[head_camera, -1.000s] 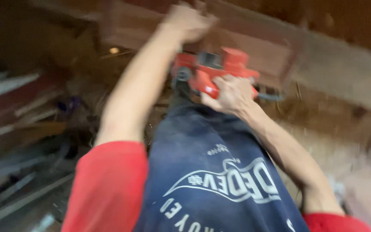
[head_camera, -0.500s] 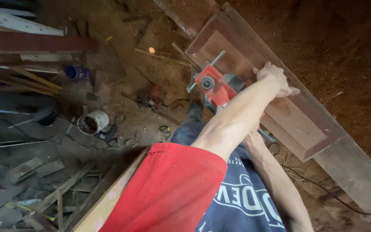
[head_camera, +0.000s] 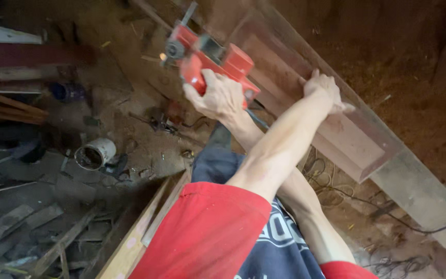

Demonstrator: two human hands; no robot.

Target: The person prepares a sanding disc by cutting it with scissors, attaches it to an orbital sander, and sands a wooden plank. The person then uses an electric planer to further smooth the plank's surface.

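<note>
Since the last frame, planer (head_camera: pixel 210 57) has slid up toward the far end of the board (head_camera: pixel 331 129), and the arms are crossed now. Board's a long, stiff reddish plank, probably heavy; left hand (head_camera: pixel 325 90) lies flat on its top face, fingers spread, pinning it. Planer looks dense, hard plastic and metal. Right hand (head_camera: pixel 217 95) is clamped around its rear handle, the natural spot.

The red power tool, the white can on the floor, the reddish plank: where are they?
red power tool (head_camera: pixel 217 54), head view, on its red body.
white can (head_camera: pixel 95 154), head view, on its side wall.
reddish plank (head_camera: pixel 352 139), head view, on its bare top face.
</note>
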